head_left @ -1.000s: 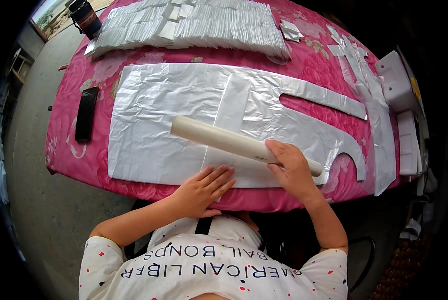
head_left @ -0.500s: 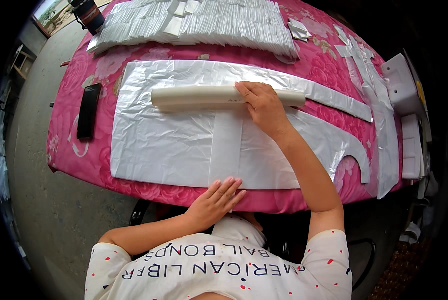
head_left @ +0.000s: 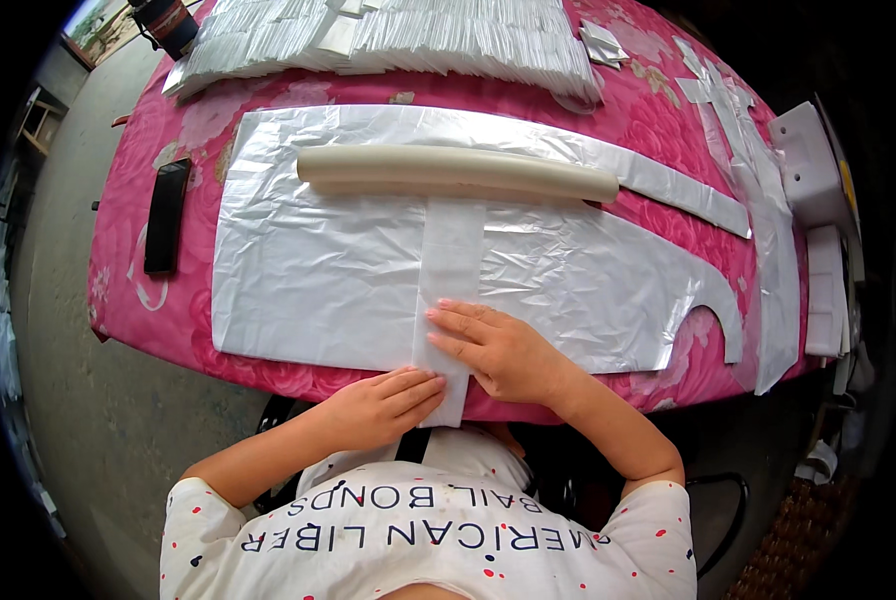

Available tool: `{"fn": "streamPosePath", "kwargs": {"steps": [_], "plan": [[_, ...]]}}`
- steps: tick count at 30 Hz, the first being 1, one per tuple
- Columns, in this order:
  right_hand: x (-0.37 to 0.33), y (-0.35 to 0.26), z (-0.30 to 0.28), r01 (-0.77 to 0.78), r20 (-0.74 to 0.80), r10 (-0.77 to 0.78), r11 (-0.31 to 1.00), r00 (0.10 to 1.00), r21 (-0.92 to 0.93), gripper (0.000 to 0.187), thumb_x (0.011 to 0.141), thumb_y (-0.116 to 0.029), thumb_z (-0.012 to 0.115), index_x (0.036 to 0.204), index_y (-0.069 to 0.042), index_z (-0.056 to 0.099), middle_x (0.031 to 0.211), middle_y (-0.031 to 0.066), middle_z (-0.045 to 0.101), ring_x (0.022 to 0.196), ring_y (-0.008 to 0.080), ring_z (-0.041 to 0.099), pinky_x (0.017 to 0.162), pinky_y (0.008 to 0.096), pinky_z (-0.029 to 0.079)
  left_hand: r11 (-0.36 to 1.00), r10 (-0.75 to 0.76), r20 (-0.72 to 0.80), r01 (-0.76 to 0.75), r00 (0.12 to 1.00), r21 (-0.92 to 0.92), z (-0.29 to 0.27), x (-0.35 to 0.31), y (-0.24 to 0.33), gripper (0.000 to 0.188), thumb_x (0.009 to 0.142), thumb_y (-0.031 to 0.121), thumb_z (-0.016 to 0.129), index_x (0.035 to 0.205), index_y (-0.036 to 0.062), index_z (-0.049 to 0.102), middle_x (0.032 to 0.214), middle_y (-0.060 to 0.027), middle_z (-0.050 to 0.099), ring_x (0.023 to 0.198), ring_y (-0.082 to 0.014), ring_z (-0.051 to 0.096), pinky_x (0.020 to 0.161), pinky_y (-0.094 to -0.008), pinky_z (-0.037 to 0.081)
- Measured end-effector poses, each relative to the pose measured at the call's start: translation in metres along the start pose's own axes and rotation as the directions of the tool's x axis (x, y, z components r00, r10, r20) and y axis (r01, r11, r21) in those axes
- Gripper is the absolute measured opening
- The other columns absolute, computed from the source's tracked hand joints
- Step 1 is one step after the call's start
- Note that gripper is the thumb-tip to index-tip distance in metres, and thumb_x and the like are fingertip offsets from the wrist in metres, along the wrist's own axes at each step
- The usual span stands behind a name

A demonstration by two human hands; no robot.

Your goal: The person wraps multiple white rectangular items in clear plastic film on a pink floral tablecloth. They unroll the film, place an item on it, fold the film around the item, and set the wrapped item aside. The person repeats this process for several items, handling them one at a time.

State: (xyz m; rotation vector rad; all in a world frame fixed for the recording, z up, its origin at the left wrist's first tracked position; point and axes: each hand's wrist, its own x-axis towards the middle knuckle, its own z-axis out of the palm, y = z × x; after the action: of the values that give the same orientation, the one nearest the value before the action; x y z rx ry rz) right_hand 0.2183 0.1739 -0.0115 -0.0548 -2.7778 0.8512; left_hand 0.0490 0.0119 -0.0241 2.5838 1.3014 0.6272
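Change: the beige tube is out of my grip. Half a second ago my right fingers had it; now it lies loose along the far side of the silvery handled plastic bag. That seems to free both my hands for the white folded strip.

Strip lies across the bag's middle, near end hanging past the bag's near edge. My right hand rests on it, fingers extended, slightly spread, gripping nothing I can see. My left hand is at the strip's near end, fingers together, thumb hidden; can't tell if it pinches.

In the way: tube sits at the strip's far end, maybe over it, can't tell.

Around the bag, on the pink-clothed tabletop: black phone left, stacked folded white plastic beyond, loose plastic strips and white plastic box right.
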Motion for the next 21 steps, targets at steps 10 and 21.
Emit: {"fn": "streamPosePath", "kwargs": {"steps": [10, 21], "plan": [[-0.007, -0.006, 0.011, -0.17, -0.248, 0.125, 0.971, 0.961, -0.169, 0.039, 0.068, 0.0, 0.061, 0.108, -0.003, 0.06, 0.113, 0.0085, 0.059, 0.105, 0.0255, 0.054, 0.088, 0.0345, 0.045, 0.974, -0.185, -0.068, 0.173, 0.98, -0.147, -0.022, 0.026, -0.024, 0.062, 0.065, 0.019, 0.067, 0.121, 0.0002, 0.049, 0.126, -0.0149, 0.049, 0.117, -0.0277, 0.048, 0.096, -0.0398, 0.04], [0.009, 0.009, -0.007, -0.396, -0.299, 0.455, 0.887, 0.839, 0.24, 0.012, 0.081, -0.012, 0.06, 0.086, -0.004, 0.066, 0.072, 0.0108, 0.063, 0.061, 0.0287, 0.057, 0.061, 0.0324, 0.049, 0.689, -0.556, 0.104, 0.527, 0.825, -0.498, -0.032, 0.041, -0.042, 0.05, 0.082, 0.021, 0.055, 0.124, -0.0019, 0.045, 0.109, -0.0151, 0.058, 0.1, -0.03, 0.055, 0.086, -0.0393, 0.041]]}}
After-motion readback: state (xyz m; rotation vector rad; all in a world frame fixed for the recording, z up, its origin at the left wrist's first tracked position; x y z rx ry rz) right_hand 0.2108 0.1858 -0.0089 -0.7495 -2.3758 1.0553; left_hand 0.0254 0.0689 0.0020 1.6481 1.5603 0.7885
